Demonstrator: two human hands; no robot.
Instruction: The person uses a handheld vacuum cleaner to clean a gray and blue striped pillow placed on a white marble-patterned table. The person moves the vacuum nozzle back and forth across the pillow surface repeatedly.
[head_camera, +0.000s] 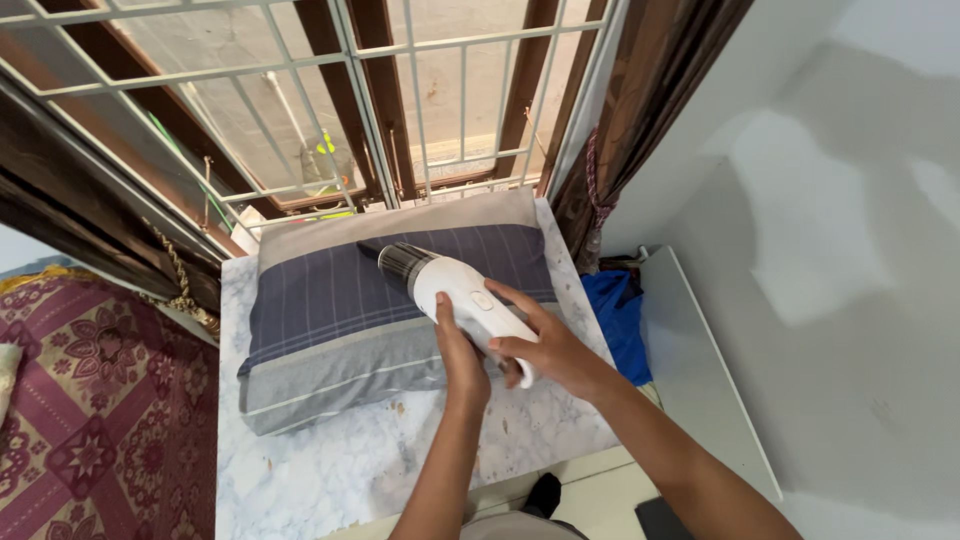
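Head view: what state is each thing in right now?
Handheld vacuum: held in both hands, nozzle on the pillow.
Left hand: gripping the vacuum's body.
Right hand: gripping its handle.
Pillow: lying flat on the marble table.
Curtain: tied back.
Blue cloth: crumpled beside the table.

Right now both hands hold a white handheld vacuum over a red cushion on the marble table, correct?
Not quite: the cushion is blue and grey striped, not red. The head view shows the left hand and right hand holding the white handheld vacuum over it on the marble table.
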